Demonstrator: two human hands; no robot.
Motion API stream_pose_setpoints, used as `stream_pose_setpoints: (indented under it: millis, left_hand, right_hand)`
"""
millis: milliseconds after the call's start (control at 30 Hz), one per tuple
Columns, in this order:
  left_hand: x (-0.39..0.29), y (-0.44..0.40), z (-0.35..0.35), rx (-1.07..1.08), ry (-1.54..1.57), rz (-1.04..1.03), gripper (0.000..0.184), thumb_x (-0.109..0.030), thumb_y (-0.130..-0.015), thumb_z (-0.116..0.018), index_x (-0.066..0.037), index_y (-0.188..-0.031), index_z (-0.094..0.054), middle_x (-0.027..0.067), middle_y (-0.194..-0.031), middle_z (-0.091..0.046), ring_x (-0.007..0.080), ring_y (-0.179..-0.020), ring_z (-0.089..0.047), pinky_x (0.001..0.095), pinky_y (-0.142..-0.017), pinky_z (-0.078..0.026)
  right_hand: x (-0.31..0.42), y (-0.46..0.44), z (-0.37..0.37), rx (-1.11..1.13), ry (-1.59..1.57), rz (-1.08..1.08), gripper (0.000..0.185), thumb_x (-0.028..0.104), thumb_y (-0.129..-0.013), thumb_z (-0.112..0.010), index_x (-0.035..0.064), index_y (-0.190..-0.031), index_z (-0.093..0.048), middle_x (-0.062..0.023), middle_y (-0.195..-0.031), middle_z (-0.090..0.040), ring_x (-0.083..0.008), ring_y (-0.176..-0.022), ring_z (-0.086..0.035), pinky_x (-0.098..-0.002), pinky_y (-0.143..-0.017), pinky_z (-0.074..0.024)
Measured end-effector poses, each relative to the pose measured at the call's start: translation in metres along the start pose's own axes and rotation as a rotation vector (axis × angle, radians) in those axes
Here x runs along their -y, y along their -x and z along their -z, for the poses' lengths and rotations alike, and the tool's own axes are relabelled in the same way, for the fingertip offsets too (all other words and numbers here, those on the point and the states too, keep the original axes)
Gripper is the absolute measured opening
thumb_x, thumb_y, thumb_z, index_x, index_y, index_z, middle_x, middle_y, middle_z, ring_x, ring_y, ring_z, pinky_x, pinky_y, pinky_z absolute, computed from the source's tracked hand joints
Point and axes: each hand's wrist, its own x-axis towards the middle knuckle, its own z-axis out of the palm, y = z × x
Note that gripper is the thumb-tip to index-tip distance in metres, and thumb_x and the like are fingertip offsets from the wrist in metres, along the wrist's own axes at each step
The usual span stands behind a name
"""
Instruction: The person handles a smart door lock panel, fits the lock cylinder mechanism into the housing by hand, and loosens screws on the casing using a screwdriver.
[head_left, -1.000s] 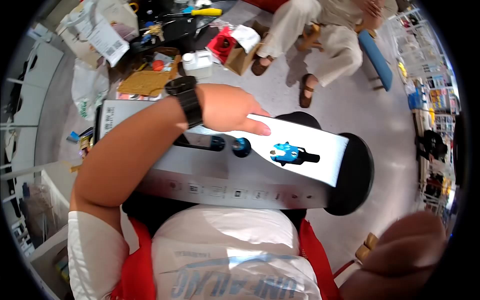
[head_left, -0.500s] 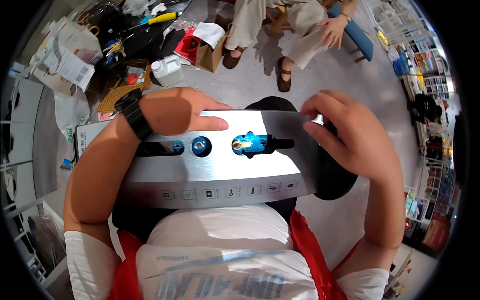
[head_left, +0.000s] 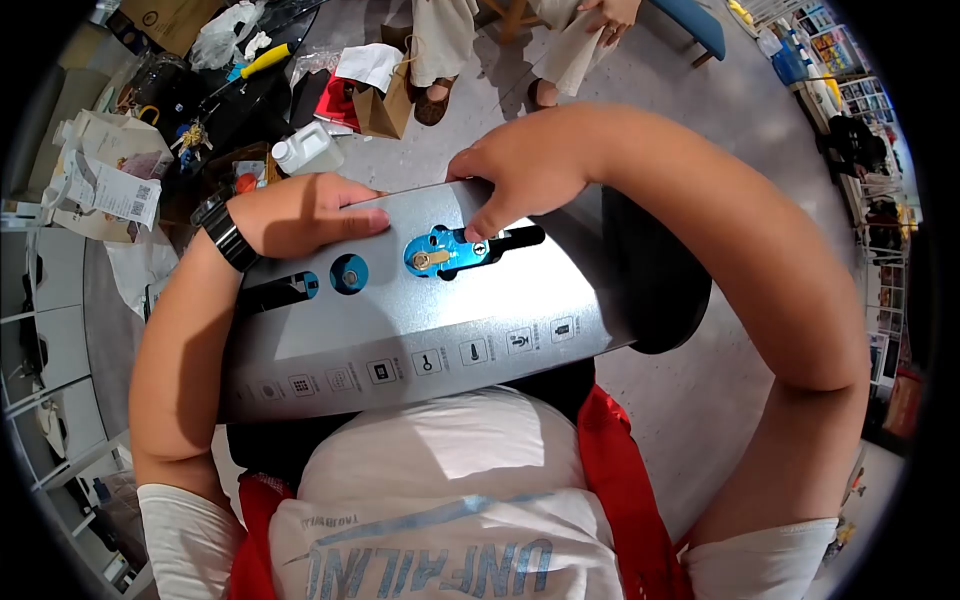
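A silver box with printed icons along its near side lies tilted across my lap. Cutouts in its top show blue parts inside, including a blue piece with a brass-coloured bar. My left hand, below a black wristwatch, holds the box's far edge at the left, thumb on top. Around the far edge nearer the middle, my right hand is curled, its thumb tip at the long cutout beside the blue piece. The fingertips beyond the edge are partly hidden.
A seated person's legs and a blue stool are ahead. At the far left are a white jug, a paper bag, a yellow-handled tool and clutter. Shelves line the right.
My right hand has moved left from beyond the box's right end to its far edge by the cutout. The box has turned, its right end swinging away from me, and shifted left.
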Motion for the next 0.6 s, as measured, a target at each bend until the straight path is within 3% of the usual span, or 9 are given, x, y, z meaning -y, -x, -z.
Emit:
stream_pose_setpoints:
  millis: [133,367,500,533,600]
  left_hand:
    - [0.012,-0.008,0.005,0.03,0.065,0.054,0.054,-0.052,-0.099,-0.054,-0.001,-0.111,-0.068,0.0046,-0.089,-0.07,0.0099,-0.078,-0.062,0.0273,-0.072,-0.05]
    - [0.018,-0.013,0.011,-0.069,-0.051,0.048,0.066,-0.06,-0.095,-0.056,0.002,-0.115,-0.067,0.0102,-0.1,-0.07,0.016,-0.091,-0.063,0.0302,-0.085,-0.05]
    - [0.026,-0.014,0.009,-0.118,-0.05,-0.094,0.066,-0.06,-0.096,-0.053,0.002,-0.113,-0.068,0.0076,-0.095,-0.068,0.0153,-0.089,-0.059,0.0295,-0.084,-0.047]
    - [0.021,-0.016,0.013,-0.041,-0.119,-0.017,0.06,-0.055,-0.099,-0.051,0.001,-0.108,-0.069,0.005,-0.089,-0.066,0.0132,-0.084,-0.055,0.0278,-0.08,-0.046]
    - [0.023,-0.021,0.017,0.046,-0.088,-0.014,0.05,-0.045,-0.103,-0.048,0.002,-0.107,-0.066,0.0029,-0.095,-0.066,0.0113,-0.089,-0.055,0.0269,-0.084,-0.046]
  right_hand:
    - [-0.001,-0.011,0.004,0.048,0.023,-0.015,0.065,0.053,-0.085,-0.063,0.0032,-0.127,-0.059,-0.0186,-0.112,-0.066,-0.0344,-0.106,-0.063,-0.043,-0.089,-0.048]
    - [0.007,-0.014,0.009,-0.044,0.141,-0.072,0.071,0.054,-0.08,-0.068,0.0051,-0.131,-0.057,-0.0168,-0.115,-0.066,-0.0337,-0.106,-0.063,-0.0419,-0.091,-0.0494]
    - [0.012,-0.008,0.003,-0.423,0.153,0.143,0.044,0.023,-0.08,-0.075,0.0066,-0.118,-0.06,-0.0147,-0.105,-0.065,-0.032,-0.1,-0.064,-0.0409,-0.086,-0.0506]
    - [0.015,-0.003,-0.001,-0.526,0.109,0.233,0.032,0.009,-0.078,-0.074,0.0061,-0.107,-0.061,-0.0136,-0.098,-0.063,-0.0308,-0.095,-0.063,-0.0406,-0.082,-0.0504]
    - [0.028,0.004,-0.006,-0.479,0.054,0.255,0.027,0.013,-0.079,-0.073,0.0054,-0.104,-0.065,-0.0141,-0.098,-0.066,-0.0314,-0.096,-0.065,-0.0422,-0.082,-0.0515]
